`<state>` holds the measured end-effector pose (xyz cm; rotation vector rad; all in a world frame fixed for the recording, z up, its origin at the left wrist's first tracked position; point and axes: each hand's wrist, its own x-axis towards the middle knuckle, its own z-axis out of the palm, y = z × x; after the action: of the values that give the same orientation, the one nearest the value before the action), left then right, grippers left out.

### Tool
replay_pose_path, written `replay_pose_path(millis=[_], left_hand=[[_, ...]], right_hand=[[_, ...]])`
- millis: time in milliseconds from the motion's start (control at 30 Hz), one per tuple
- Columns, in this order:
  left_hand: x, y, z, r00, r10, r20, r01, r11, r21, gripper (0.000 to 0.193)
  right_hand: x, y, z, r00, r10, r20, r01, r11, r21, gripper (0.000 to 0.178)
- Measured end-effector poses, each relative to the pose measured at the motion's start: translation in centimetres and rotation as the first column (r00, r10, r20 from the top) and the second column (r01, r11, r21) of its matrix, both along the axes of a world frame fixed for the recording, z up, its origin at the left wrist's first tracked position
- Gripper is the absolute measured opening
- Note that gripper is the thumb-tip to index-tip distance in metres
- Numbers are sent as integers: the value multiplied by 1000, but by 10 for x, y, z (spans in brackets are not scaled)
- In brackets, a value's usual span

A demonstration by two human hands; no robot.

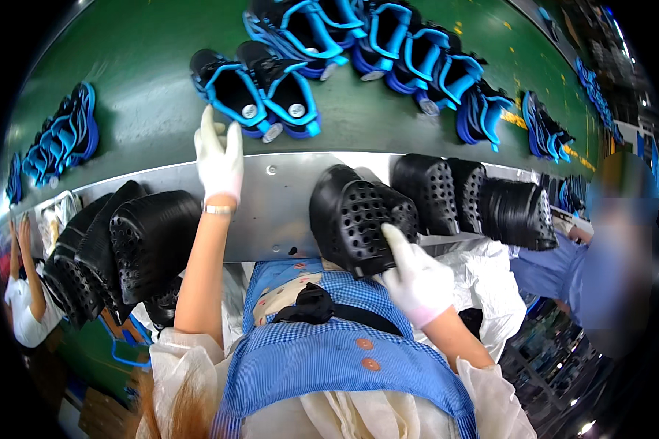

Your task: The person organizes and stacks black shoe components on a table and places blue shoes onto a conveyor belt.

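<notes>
Blue apron (344, 369) occupies the foreground. Beyond it, the right hand (421, 285) has its fingers closed on a black perforated form (337, 227) over the metal ledge (263, 208); the form's long axis runs away from the person, slanting left. Left hand (220, 164): fingers parted beside the blue-trimmed shoe (234, 89), contact indeterminable. That shoe lies on the green table (154, 66), toe away and leftward. A second shoe (291, 91) adjoins its right. Other black forms (157, 241) flank both hands. Inside the first shoe's heel: a round pale disc (250, 111).
</notes>
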<state>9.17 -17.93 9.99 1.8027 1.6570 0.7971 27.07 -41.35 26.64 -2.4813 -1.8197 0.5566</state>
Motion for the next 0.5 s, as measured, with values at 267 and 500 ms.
replay_pose_path(millis=[267, 500], left_hand=[[37, -127, 104, 436, -899, 43, 898, 438, 40, 66], [43, -145, 106, 418, -889, -187, 907, 420, 30, 66]], right_hand=[[4, -13, -1, 941, -17, -337, -37, 988, -152, 49], [114, -57, 25, 965, -243, -99, 254, 959, 123, 28]])
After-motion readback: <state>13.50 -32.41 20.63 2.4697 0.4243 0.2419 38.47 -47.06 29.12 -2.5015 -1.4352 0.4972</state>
